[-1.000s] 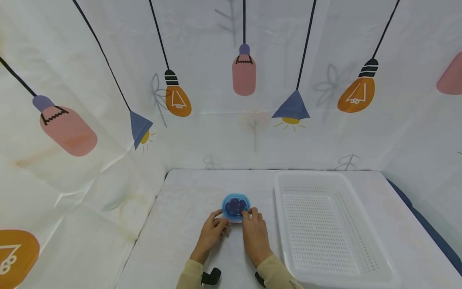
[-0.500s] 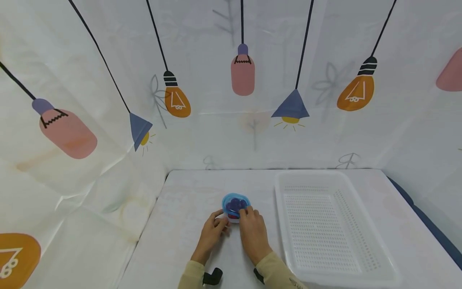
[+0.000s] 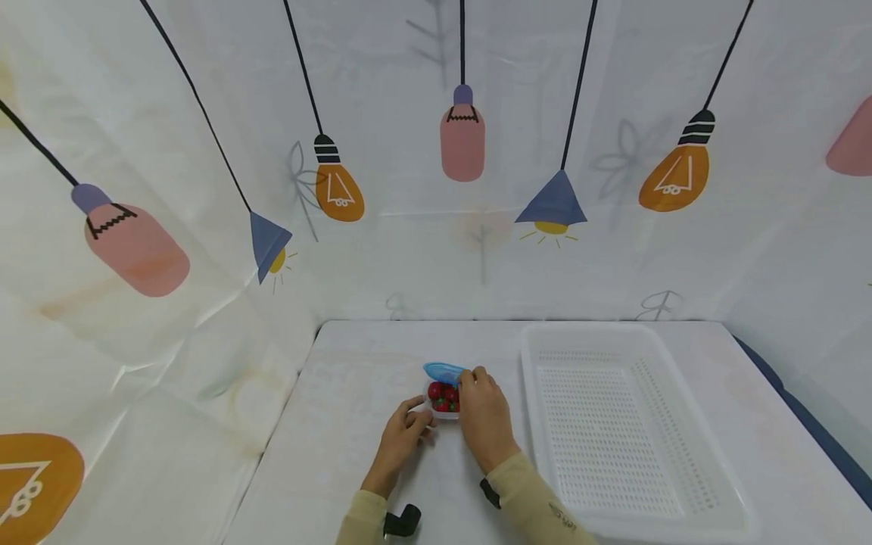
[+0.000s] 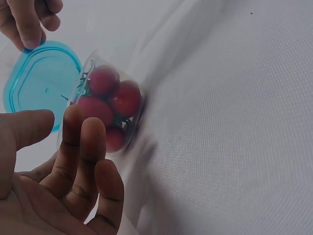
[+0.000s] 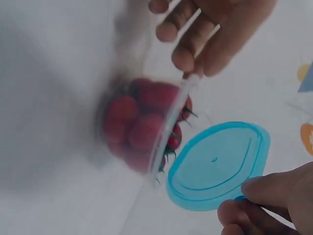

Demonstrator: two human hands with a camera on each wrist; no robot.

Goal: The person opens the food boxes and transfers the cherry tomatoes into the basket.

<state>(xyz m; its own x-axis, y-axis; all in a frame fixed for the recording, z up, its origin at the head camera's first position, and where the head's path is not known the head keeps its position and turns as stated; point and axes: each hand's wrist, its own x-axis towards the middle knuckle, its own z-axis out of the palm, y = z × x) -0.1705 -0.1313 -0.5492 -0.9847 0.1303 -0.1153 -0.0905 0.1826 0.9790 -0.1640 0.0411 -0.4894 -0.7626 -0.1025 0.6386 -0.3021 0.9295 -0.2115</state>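
Near the middle of the table, a small clear plastic tub [image 5: 161, 132] is full of red cherry tomatoes [image 3: 443, 393] with green stems. My right hand [image 3: 485, 416] pinches the edge of its translucent blue lid [image 5: 220, 166] between thumb and fingers. The lid stands tilted up off the tub, over its far side in the head view. My left hand [image 3: 402, 435] is at the tub's left side, thumb and index finger right at the rim. In the left wrist view its other fingers [image 4: 93, 142] are loosely bent in front of the tub, hiding part of it.
A large white perforated plastic basket [image 3: 602, 424] stands on the right of the white-covered table [image 3: 341, 431], close beside my right forearm. Behind and to the left hangs a white sheet [image 3: 381, 265] printed with lamps and bulbs.
The blue lid has gone from lying over the tub to tilted up, baring the red tomatoes. My right hand has moved a little up and away with it; the left has hardly moved.
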